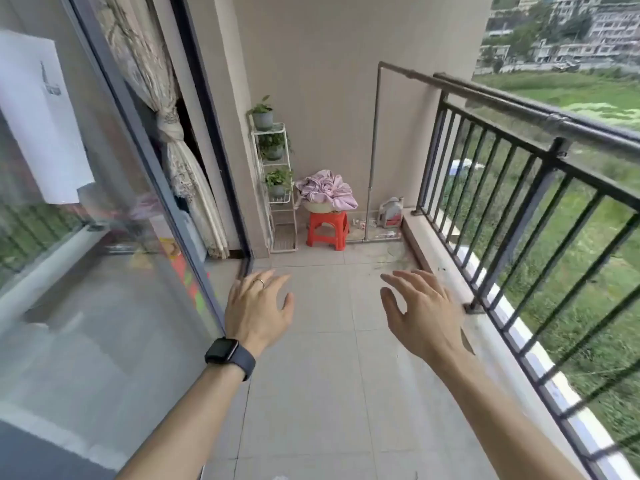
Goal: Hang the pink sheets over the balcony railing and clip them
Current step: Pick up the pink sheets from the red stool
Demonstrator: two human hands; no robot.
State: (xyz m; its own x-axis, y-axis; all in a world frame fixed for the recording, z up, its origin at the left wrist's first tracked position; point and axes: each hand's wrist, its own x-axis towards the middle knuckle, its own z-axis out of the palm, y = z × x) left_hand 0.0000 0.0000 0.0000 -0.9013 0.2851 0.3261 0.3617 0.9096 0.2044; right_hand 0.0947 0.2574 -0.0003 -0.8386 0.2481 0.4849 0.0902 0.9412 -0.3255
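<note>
- Both hands reach forward over a tiled balcony floor, holding nothing: left hand (258, 308) with a ring and a dark watch (228, 355), right hand (420, 311) with fingers spread.
- Crumpled pink sheets (327, 189) fill a basin (317, 206) on a red stool (327, 229) by the far wall.
- A plant rack (277, 181) stands just left of the stool.
- A dark railing (519, 174) runs along the right.

The pink sheets (327, 190) lie crumpled in a loose heap at the far end of the balcony, piled in a pale basin (317, 206) on a red stool (327, 230). The railing (554, 122), dark metal with upright bars, runs along the right side from far to near, well apart from the sheets.
</note>
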